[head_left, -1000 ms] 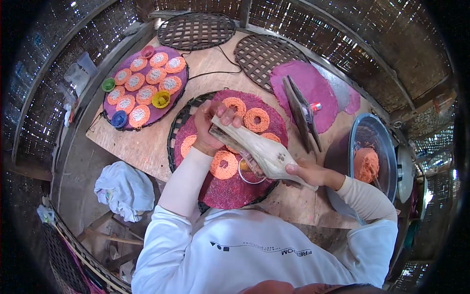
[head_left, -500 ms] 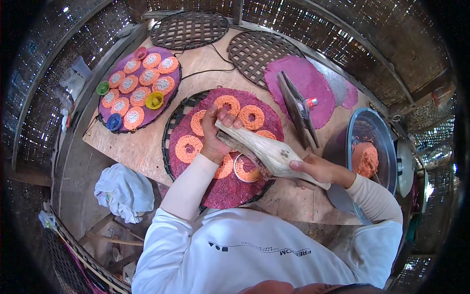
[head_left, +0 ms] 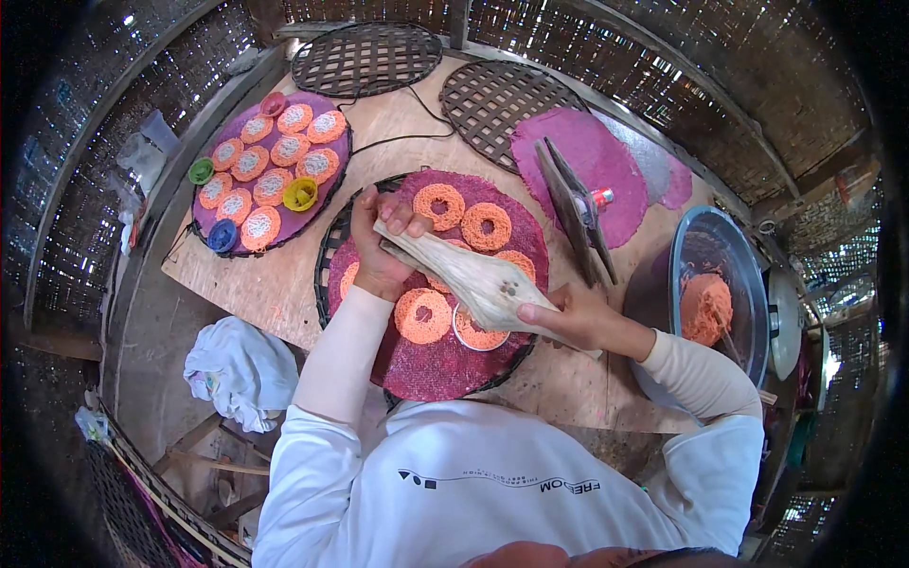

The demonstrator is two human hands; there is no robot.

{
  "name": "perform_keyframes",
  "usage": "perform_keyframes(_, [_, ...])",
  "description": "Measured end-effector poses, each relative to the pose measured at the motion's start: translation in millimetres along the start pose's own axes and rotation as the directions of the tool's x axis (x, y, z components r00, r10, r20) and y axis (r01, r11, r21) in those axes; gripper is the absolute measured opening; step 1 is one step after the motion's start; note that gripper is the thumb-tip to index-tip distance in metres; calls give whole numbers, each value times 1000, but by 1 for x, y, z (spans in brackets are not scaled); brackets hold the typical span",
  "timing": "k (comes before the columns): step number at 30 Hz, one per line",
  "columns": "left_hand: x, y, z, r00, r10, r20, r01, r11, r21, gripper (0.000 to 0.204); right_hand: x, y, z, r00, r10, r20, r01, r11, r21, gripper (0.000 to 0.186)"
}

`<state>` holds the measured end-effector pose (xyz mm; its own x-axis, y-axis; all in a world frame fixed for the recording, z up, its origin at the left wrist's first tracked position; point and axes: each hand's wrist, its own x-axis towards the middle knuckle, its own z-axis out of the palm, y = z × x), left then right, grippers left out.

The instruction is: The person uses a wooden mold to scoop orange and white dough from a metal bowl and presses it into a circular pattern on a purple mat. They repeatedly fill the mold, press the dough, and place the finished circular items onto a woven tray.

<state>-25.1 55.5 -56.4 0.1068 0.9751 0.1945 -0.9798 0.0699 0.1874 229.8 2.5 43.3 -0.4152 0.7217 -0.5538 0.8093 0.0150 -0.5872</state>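
Note:
My left hand (head_left: 381,244) is closed round the narrow end of a pale, paddle-shaped wooden press (head_left: 464,275). Several small dark holes or marks show on its broad part. At the wider, lower right end, my right hand (head_left: 579,320) grips it, thumb on top. The press is tilted above a round tray whose magenta cloth (head_left: 431,369) carries several orange dough rings (head_left: 487,225). One orange ring near me lies inside a thin white hoop (head_left: 458,331). The press hides some of the rings, and its underside is out of sight.
To the left, a second tray (head_left: 312,210) holds white-topped orange rounds and small coloured cups. At right stands a blue-grey tub (head_left: 678,265) with orange dough (head_left: 706,308). Dark wooden boards (head_left: 573,213) stand on purple cloth (head_left: 620,180). Woven trays (head_left: 367,59) lie at the back.
Both hands have shifted left with the wooden press, the left hand also slightly away from me. The press now covers less of the ring in the white hoop.

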Motion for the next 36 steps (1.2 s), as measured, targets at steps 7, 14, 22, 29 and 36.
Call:
perform_keyframes(7, [-19,-14,0,982,-44,-183,46,999,10,37,-4,24,10,991,81,108,-93,990,108,75])
perform_keyframes(14, [-7,-22,42,981,-178,78,181,983,-39,62,-31,32,-4,993,-39,-115,63,974,218,59])
perform_keyframes(22, [-38,-40,69,926,-282,251,-264,-8,965,69,-11,34,13,958,-177,-227,268,837,477,48])
perform_keyframes(29, [-80,11,68,960,276,46,-79,108,991,57,41,49,59,527,-820,-223,676,564,-475,74])
perform_keyframes(36, [-127,43,47,830,546,-115,-50,278,959,39,48,34,56,726,-679,-107,560,675,-480,99])
